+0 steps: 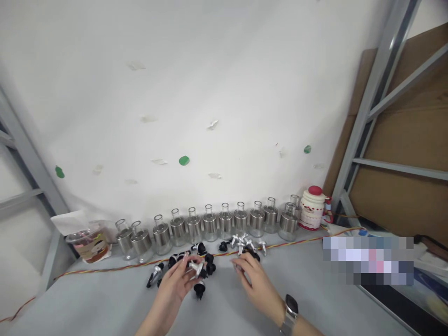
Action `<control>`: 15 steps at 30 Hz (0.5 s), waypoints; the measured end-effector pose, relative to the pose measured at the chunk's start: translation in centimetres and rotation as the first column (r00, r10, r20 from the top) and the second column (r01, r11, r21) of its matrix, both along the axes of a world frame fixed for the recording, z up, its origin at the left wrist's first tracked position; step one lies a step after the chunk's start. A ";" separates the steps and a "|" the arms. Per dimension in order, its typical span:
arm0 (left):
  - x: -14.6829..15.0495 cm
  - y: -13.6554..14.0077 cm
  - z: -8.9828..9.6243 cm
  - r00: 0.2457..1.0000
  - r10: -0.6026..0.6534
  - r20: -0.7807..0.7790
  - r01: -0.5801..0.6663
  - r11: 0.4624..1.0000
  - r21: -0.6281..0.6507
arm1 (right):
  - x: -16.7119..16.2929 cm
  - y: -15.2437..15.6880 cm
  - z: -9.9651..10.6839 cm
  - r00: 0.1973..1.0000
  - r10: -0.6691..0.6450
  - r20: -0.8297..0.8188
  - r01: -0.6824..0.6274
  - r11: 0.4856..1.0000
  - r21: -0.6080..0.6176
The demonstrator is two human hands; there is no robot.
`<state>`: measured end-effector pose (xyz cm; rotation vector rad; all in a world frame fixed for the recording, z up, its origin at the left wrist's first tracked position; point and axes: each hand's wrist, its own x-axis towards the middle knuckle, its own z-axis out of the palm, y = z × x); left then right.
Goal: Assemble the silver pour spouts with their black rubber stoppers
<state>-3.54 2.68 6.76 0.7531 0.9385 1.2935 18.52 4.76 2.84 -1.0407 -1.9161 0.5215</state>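
Observation:
My left hand [178, 280] is closed around a bottle pourer [198, 269] with a silver spout and a black part. Black pourer pieces [199, 289] lie around its fingertips, and a silver-and-black pourer [155, 274] rests to its left. My right hand [252, 280] is apart from the left, thumb and fingers drawn together; what they hold, if anything, is too small to make out. Just beyond it sits a heap of silver spouts [245, 242]. Behind both hands stands a row of several open-necked glass bottles [209, 224] with brushed metal sleeves.
A red-yellow twisted cord [140, 265] crosses the grey table [115, 303]. At the left is a clear tub [91, 245]; at the right, a white jar with a red lid [311, 210]. A blurred-out flat item [367, 261] lies beyond. Metal frames [364, 112] flank the table.

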 end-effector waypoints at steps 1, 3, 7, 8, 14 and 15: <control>0.3 -0.3 -0.3 1.000 -0.012 0.014 0.013 1.000 -0.021 | -0.6 -0.5 0.1 0.997 0.047 -0.060 -0.052 0.996 -0.074; 0.9 -0.9 -0.9 0.999 -0.021 0.048 0.022 0.999 -0.026 | -1.9 -1.4 0.0 0.969 0.136 -0.205 -0.190 0.943 -0.272; 2.1 -1.7 -2.5 0.998 -0.047 0.051 0.044 0.997 0.061 | -4.3 -2.5 -1.7 0.812 0.157 -0.561 -0.533 0.592 -0.605; 2.3 -1.8 -2.8 0.998 -0.055 0.012 0.053 0.995 0.089 | -4.6 -2.5 -2.1 0.774 0.151 -0.615 -0.588 0.532 -0.610; 1.9 -2.4 -4.1 0.907 0.010 -0.422 0.131 0.944 0.304 | -4.3 -2.0 -2.3 0.727 0.093 -0.680 -0.613 0.534 -0.582; 1.7 -2.4 -4.4 0.869 0.045 -0.492 0.140 0.933 0.333 | -4.1 -2.0 -2.2 0.742 0.108 -0.661 -0.601 0.543 -0.586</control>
